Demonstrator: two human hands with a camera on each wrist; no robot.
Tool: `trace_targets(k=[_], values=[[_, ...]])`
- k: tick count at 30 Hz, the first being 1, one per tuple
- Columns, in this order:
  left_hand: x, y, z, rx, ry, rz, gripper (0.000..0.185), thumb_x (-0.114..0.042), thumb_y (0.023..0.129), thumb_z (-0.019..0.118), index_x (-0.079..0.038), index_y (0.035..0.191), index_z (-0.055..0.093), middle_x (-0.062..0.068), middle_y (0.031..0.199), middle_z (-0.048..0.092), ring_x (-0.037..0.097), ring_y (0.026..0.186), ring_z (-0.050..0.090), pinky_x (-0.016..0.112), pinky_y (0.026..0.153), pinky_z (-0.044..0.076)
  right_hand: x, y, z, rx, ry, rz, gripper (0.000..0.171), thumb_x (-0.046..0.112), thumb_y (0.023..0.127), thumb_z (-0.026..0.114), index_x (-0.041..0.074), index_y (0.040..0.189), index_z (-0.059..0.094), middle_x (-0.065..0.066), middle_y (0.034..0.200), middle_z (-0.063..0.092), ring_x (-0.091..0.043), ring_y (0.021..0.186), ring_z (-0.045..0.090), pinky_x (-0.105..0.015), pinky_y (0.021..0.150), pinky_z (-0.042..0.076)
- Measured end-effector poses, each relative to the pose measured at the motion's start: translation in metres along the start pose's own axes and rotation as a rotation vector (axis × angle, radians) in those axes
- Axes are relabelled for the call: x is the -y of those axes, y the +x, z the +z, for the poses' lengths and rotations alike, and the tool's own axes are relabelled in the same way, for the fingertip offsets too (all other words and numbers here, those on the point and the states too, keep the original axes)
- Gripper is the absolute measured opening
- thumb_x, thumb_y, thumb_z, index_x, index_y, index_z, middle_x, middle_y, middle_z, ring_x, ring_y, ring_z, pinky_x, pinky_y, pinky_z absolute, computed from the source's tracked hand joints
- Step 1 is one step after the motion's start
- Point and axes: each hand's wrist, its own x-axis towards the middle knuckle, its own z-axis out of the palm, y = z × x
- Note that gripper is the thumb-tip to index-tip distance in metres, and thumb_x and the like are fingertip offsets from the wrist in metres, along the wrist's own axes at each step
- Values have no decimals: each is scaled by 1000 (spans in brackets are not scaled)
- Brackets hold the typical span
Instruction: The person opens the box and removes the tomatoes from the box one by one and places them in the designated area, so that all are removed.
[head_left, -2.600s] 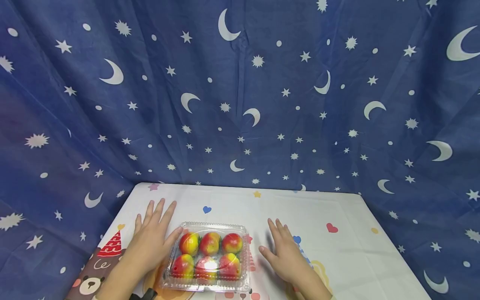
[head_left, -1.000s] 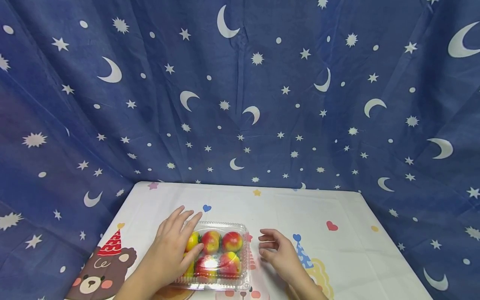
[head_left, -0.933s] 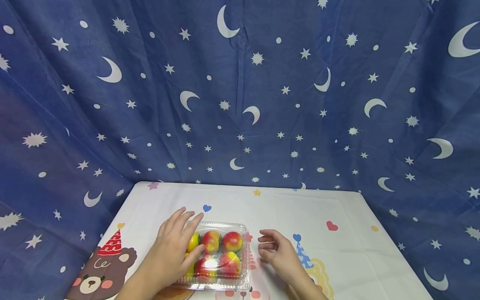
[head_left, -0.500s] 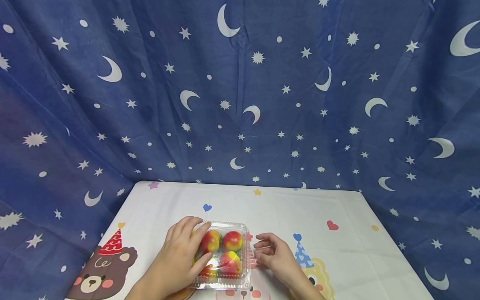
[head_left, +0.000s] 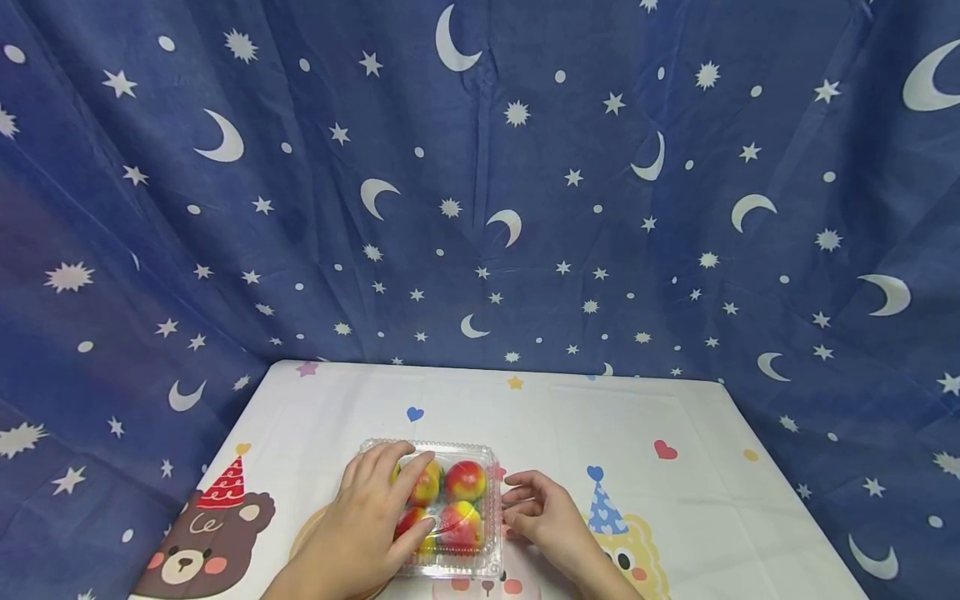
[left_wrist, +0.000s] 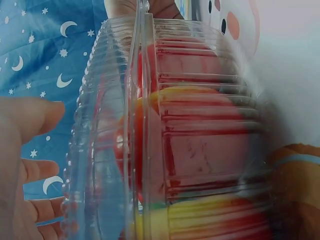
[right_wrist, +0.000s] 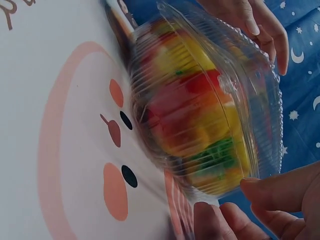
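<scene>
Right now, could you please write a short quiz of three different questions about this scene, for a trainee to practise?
1. True or false: the lid of the clear plastic box is closed over the fruits.
2. Which of the hands lies on top of the box lid? A) the left hand B) the right hand C) neither
3. Fill in the missing word: near the table's left corner, the tablecloth shows a cartoon ____ wearing a red party hat.

Key
1. True: the lid is down over the red and yellow fruits.
2. A: the left hand rests on the lid, while the right hand's fingertips are at the box's right edge.
3. bear
</scene>
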Motion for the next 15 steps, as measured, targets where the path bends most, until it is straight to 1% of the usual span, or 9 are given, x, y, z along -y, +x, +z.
trace_targets(k=[2, 6, 9, 13, 15], values=[[-1, 0, 0, 5, -7, 0, 73, -52, 87, 81, -24, 150, 56, 7, 145, 56, 28, 138, 47, 56, 120, 34, 0, 0, 1, 7, 2, 3, 52, -7, 89, 75, -1, 139, 60, -14, 116, 70, -20, 92, 74, -37, 76, 67], [-2, 0, 0, 3, -18, 32, 71, -52, 86, 82, -26, 147, 56, 4, 144, 56, 26, 139, 48, 53, 120, 34, 0, -1, 4, 18, -6, -6, 52, -10, 87, 73, -1, 137, 60, -14, 114, 70, -20, 92, 73, -36, 75, 67], [-4, -1, 0, 9, -42, 51, 71, -54, 87, 82, -28, 148, 55, 2, 145, 56, 25, 140, 49, 57, 121, 39, -1, -1, 6, 21, -12, -6, 53, -11, 86, 72, -2, 137, 59, -13, 113, 70, -20, 90, 73, -35, 74, 67], [-8, -1, 4, 2, -73, 79, 72, -56, 88, 82, -29, 149, 56, 0, 146, 56, 23, 139, 51, 63, 115, 46, -1, -2, 7, 21, 0, 3, 55, -11, 84, 71, -2, 136, 58, -13, 112, 70, -19, 89, 72, -34, 73, 67], [-9, -2, 6, -15, -79, 106, 71, -54, 86, 84, -28, 148, 59, -1, 145, 57, 22, 138, 52, 57, 113, 48, -1, -2, 8, 20, 5, 3, 56, -11, 82, 71, -2, 136, 58, -13, 111, 70, -19, 88, 73, -32, 72, 66]])
